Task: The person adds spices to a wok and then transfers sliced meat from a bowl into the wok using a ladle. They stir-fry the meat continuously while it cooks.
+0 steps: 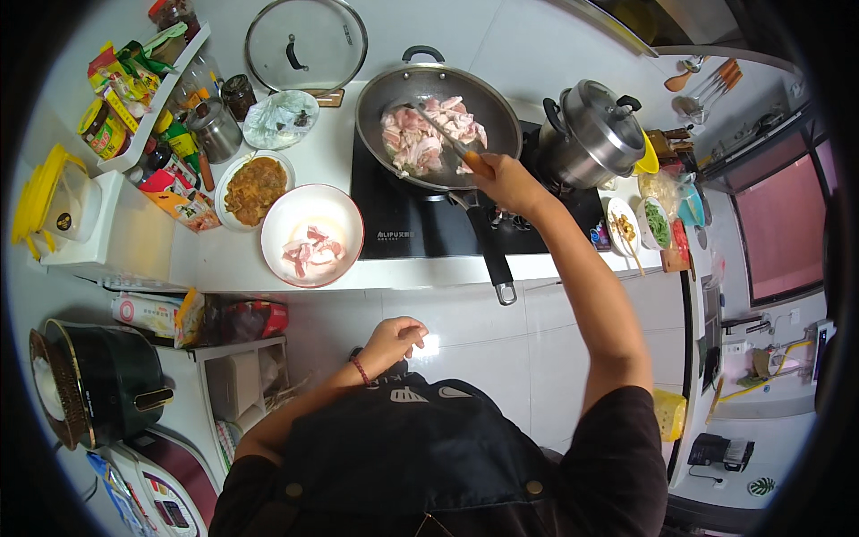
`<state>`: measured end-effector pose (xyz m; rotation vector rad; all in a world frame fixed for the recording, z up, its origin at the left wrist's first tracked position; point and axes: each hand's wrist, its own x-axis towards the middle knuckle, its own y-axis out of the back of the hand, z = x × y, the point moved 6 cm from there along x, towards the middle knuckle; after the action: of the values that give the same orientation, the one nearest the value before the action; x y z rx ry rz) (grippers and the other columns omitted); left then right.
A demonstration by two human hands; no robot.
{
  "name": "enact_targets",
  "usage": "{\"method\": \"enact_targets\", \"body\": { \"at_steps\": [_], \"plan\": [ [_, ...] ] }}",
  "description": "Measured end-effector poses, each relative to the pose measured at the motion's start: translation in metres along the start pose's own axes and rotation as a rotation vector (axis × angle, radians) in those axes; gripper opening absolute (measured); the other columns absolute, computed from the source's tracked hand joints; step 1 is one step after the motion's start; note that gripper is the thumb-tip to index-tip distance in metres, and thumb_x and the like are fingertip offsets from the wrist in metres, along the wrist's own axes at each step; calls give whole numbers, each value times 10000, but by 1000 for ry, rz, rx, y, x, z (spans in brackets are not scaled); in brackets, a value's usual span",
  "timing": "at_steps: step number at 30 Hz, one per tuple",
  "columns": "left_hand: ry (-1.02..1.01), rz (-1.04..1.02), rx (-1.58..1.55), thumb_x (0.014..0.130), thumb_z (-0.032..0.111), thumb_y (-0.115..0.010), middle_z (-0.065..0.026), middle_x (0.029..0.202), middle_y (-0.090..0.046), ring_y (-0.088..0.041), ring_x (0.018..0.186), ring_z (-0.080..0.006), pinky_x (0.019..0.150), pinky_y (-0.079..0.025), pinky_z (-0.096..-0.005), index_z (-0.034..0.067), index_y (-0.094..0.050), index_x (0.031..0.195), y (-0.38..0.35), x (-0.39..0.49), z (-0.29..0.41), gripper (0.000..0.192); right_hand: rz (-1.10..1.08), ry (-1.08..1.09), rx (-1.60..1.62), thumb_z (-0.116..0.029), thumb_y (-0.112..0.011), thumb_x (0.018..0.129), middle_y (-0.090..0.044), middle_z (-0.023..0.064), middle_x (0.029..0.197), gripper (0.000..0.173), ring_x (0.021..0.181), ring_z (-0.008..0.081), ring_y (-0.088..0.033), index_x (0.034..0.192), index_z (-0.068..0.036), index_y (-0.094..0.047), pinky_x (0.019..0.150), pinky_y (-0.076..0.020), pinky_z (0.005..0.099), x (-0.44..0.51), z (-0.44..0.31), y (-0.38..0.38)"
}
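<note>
My right hand [507,181] grips the wooden handle of a metal spatula [443,129], whose far end lies among the meat in the wok. Sliced raw-looking meat [429,137], pink and pale, is heaped in the dark wok [493,94]. This wok sits on a black cooktop [436,238], its long black handle pointing towards me. My left hand [397,344] hangs in front of my apron, loosely curled and empty, away from the counter. At the counter's front edge a white red-rimmed bowl [272,231] holds several slices of pink meat.
A lidded steel pot [590,141] stands right of the wok. Left are a plate of brown food [255,191], a film-covered dish [280,119] and a glass lid [305,40] leaning on the wall. Small dishes, one with chopped greens [656,225], line the right counter.
</note>
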<state>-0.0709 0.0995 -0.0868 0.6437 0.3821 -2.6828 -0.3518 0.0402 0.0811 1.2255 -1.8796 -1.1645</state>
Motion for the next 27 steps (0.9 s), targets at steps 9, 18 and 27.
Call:
{"method": "enact_targets", "body": {
  "at_steps": [9,18,27],
  "plan": [
    [-21,-10,-23,946,215,-566,-19,812,-639,-506,587,-44,496,-389,-180,31,-636,1032,20,-4,-20,215,-39,-206,-167,-170,-623,841,-627,255,809,328,763,391,-633,1109,9,-562,683,-481,415,-130,-19,80],
    [75,-1,-67,962,213,-533,-34,834,-638,-511,587,-53,508,-411,-184,18,-629,1053,37,-14,-49,235,-142,-291,-24,-177,-631,855,-634,255,813,402,728,348,-639,1180,43,-546,694,-489,376,-160,-15,85],
    [34,98,-103,959,201,-528,-30,824,-637,-512,583,-63,508,-403,-199,23,-628,1026,47,-26,-51,215,95,-317,264,-202,-619,864,-601,137,655,352,506,206,-593,1090,65,-576,495,-466,338,-54,40,45]
  ]
}}
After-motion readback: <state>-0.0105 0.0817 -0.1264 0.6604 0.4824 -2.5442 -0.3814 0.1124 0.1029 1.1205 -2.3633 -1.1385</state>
